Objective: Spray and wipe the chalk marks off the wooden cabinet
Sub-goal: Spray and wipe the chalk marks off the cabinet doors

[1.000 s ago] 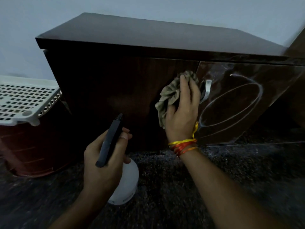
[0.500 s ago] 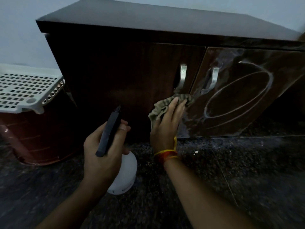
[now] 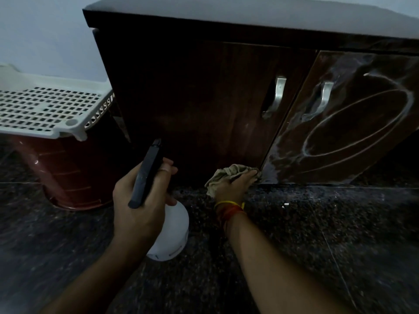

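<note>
Hands both grip: left hand [image 3: 138, 201] one spray bottle [image 3: 169, 232], right hand [image 3: 233, 186] one cloth [image 3: 223, 175]; cabinet [image 3: 204, 98] shows two handles.

No readable text, labels, brands or numbers anywhere. Only markings: chalk ovals [image 3: 356, 130] scrawled on right door [image 3: 340, 155] of cabinet [image 3: 204, 98]; loops, not letters. Spray bottle [image 3: 172, 227] shows no legible print.

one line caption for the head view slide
Right hand presses cloth at cabinet base; left hand holds spray bottle.
</note>
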### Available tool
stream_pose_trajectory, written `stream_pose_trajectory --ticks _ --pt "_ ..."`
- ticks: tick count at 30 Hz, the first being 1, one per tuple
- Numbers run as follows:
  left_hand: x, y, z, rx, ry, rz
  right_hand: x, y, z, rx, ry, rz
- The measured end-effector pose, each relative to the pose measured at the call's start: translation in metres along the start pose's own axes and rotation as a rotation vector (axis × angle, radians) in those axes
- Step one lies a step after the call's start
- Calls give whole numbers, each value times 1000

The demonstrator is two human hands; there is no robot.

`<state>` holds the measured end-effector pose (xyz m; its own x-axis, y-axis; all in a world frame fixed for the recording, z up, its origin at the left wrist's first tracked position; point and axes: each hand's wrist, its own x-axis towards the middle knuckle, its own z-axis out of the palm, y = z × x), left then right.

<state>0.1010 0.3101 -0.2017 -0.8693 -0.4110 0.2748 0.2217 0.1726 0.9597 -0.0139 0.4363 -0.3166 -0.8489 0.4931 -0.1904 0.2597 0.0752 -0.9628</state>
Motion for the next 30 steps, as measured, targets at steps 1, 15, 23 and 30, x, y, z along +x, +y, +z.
stream_pose_trajectory --ticks 1,15,23,30 --pt "-1 -1 -2 -3 3 5 -1 -1 6 -3 -30 61" --pt "3 -8 -21 5 29 -5 -26 -58 -1 112 -198 320" --pt "1 -6 -7 5 3 3 -26 -88 -3 41 219 -369" --pt "0 -1 5 -12 -40 -22 -14 -63 -37 -189 208 -746"
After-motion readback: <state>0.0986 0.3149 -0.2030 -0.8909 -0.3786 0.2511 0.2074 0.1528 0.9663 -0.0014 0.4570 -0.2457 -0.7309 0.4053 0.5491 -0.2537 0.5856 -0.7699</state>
